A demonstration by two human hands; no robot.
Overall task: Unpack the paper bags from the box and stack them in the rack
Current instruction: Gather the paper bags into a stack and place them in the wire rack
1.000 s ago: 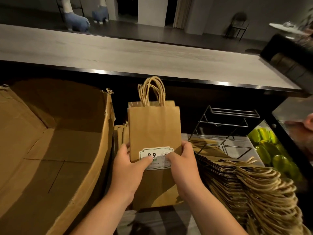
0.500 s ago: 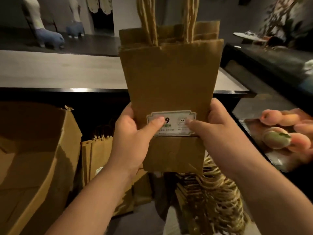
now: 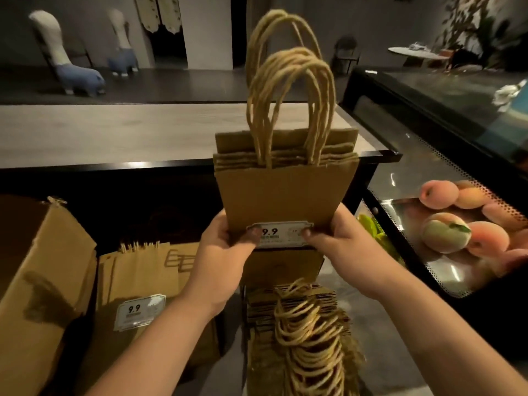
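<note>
Head view: bag bundle (image 3: 285,195) now lower, handles (image 3: 288,90) fully visible.

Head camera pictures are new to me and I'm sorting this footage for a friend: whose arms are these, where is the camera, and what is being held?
There is no machine here. A camera worn on a person's head looks forward and down, so the arms are that person's own. The left hand and right hand grip a bundle of paper bags, upright, handles up. Below lies a pile of bags. More bags stand beside the cardboard box on the left. Peaches sit in a display case on the right.
</note>
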